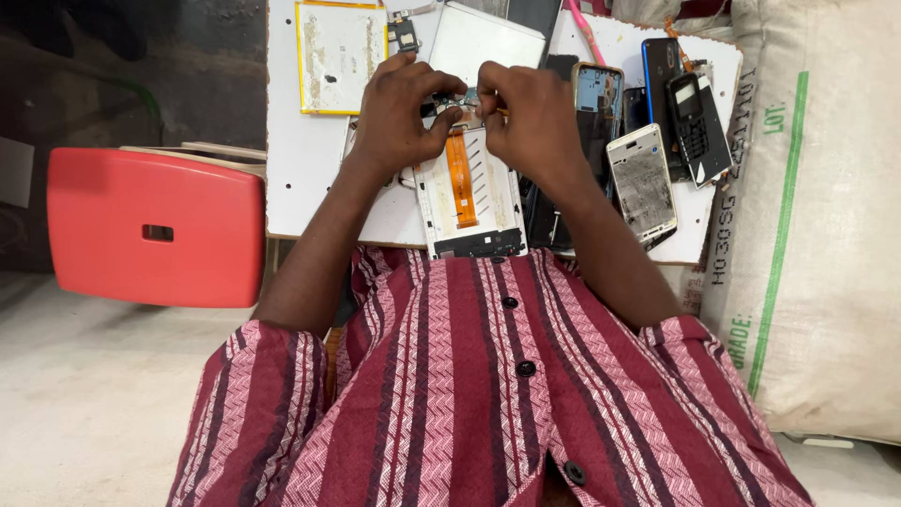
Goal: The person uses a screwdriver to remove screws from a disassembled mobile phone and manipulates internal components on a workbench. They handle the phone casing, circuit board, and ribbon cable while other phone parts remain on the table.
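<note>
White board (pixel 300 160): hands (pixel 399 117) (pixel 530 117) pinch phone frame (pixel 469 202).

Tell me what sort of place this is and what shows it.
Probably a small, makeshift phone repair spot. An opened white phone frame with an orange ribbon cable lies under both hands, stripped handsets and a black keypad phone crowd the white board, and a woven white sack stands beside it.
</note>
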